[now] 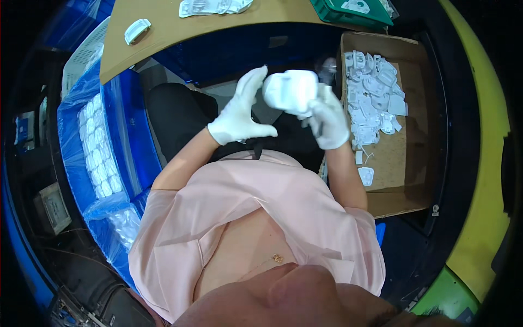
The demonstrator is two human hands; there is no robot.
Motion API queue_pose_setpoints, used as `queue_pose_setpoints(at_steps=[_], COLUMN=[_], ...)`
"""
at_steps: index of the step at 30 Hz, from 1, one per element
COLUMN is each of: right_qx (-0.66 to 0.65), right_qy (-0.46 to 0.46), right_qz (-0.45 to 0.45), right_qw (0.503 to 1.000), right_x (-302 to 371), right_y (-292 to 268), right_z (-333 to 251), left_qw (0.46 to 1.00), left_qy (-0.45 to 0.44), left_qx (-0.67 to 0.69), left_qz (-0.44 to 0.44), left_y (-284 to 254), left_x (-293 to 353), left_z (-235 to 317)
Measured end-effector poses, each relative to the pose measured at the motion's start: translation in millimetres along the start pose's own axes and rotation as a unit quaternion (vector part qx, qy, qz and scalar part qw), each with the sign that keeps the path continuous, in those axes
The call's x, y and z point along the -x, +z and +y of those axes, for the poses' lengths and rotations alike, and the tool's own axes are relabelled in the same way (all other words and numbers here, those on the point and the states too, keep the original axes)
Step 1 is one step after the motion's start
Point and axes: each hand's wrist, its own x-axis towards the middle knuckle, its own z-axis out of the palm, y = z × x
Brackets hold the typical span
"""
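Gripping a rounded white piece (290, 91) by its right edge, my gloved right hand (329, 121) has its fingers closed on it; seen from up here, I make out the near side of that grip but not where every fingertip sits. I have the piece raised over the lap, in front of the dark trousers (177, 117), its surface too bright and blurred for me to read fine detail. My left hand (239, 113), gloved in white as well, is spread wide, thumb well away from the fingers and nothing held in it, with its fingertips just beside the piece's left edge. To my right, a cardboard box (427, 147) holds a heap of white parts (375, 92), mostly toward its far left side. To my left I see a blue bin (124, 136) with plastic lining, and small white items (99, 150) packed in rows inside. Ahead, a tan tabletop (294, 12) bears a single white part (137, 31) near its left end and a green tray (348, 17) at its right.
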Motion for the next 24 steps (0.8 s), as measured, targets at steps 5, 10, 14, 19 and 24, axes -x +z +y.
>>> queue_pose_setpoints(at_steps=[5,10,14,19,24], right_qx=[-0.056,0.057,0.019,0.023,-0.030], right_qy=[0.022,-0.008,0.011,0.004,0.022], right_qz=[-0.121,-0.081,0.032,0.193,0.315], right_qw=[0.991,0.995,0.999,0.981,0.948], right_x=[-8.0,-16.5,-6.0,5.2,-0.1], right_y=[47.7,45.9,13.9,-43.1,-97.7], right_z=[4.5,14.7,4.9,9.7,32.3], left_qw=[0.979,0.979,0.929,0.729,0.685], left_qy=[0.114,0.056,0.095,-0.118,-0.117], left_qx=[-0.153,-0.167,-0.253,-0.556,-0.629], left_qz=[0.073,0.103,0.252,0.380,0.348], left_y=[-6.2,-17.7,-67.5,-180.5,-266.1], left_x=[-0.1,2.1,-23.2,-37.0,-42.6], left_z=[6.4,-4.2,-19.1,-91.4,-165.2])
